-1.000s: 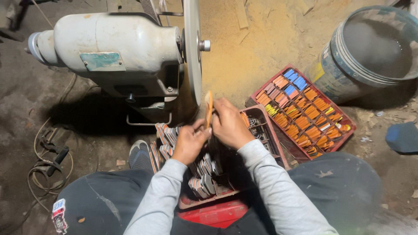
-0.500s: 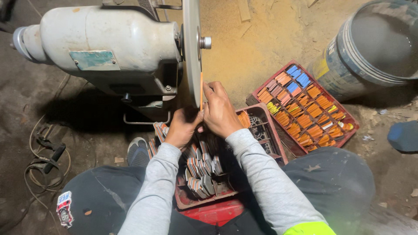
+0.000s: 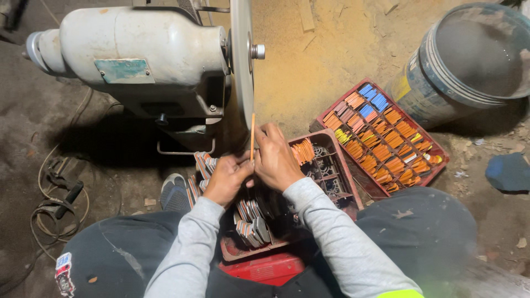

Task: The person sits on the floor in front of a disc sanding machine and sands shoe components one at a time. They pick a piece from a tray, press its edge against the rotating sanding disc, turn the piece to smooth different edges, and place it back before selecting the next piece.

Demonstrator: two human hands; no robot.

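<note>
Both hands, the left hand (image 3: 229, 177) and right hand (image 3: 276, 160), grip a thin orange strip (image 3: 253, 135) and have lifted it closer to the grinder's flat wheel (image 3: 241, 60); its edge now stands just beside the wheel; the red tray (image 3: 353, 190) sits below.

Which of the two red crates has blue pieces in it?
The far red crate beside the bucket: blue pieces sit in its top corner. The crate by the hands shows only orange.
</note>
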